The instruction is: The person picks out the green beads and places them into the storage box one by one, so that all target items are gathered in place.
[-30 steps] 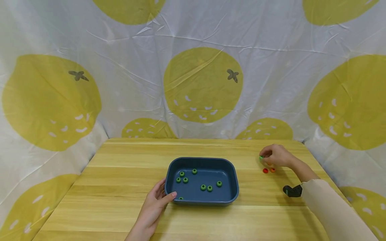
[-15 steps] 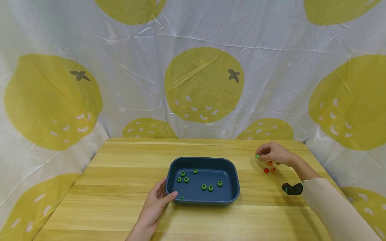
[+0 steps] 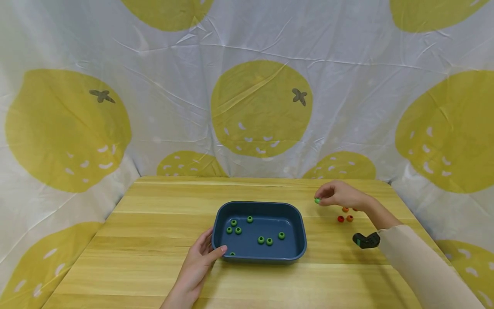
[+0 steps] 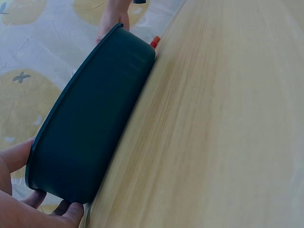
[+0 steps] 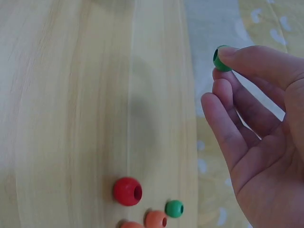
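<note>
My right hand (image 3: 341,194) pinches a green bead (image 3: 317,200) between thumb and fingertips, raised over the table right of the tray. In the right wrist view the hole of this green bead (image 5: 221,59) shows, and the other fingers stay loosely bent below it. My left hand (image 3: 197,261) grips the dark blue tray (image 3: 266,260) at its left front corner, thumb over the rim. From the left wrist view, fingers press the outer wall of the tray (image 4: 95,114). Several green beads (image 3: 249,219) lie scattered on the tray's floor; one is partly hidden behind the front rim.
Right of the tray, a red bead (image 3: 341,219) and orange beads (image 3: 349,218) rest on the wooden table (image 3: 146,257). The right wrist view also has a loose green bead (image 5: 174,208) beside them. A black device (image 3: 365,240) sits at the right wrist. A lemon-print curtain (image 3: 166,107) stands behind.
My right hand has lifted the green bead away from the other beads and moved left toward the tray, uncovering orange beads. The left hand and tray hold still.
</note>
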`<state>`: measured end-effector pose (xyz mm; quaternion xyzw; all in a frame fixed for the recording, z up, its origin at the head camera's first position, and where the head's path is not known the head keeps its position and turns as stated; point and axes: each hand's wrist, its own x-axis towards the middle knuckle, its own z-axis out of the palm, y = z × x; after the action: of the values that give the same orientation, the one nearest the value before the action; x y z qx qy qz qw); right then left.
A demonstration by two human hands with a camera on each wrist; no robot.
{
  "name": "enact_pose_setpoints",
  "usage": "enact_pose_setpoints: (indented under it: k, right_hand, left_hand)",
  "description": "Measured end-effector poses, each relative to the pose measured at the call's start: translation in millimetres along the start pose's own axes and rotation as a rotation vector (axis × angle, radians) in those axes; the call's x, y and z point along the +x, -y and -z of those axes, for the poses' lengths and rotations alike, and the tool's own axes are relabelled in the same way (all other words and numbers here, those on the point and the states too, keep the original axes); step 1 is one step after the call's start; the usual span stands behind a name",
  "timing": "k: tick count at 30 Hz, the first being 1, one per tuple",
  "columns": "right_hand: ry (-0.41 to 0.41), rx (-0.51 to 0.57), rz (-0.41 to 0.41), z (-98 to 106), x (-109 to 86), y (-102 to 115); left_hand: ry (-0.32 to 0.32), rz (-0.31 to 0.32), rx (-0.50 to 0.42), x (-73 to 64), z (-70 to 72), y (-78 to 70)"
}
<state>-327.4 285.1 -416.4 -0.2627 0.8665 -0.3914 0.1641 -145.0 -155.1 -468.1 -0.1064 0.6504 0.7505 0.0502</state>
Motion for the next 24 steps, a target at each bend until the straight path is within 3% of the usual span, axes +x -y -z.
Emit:
enact_pose_setpoints:
  k: [24]
  right_hand:
    - [0.092, -0.024, 0.071, -13.4, 30.4, 35.1]
  left_hand:
    - [0.014, -0.014, -0.002, -0.9, -0.2, 0.4]
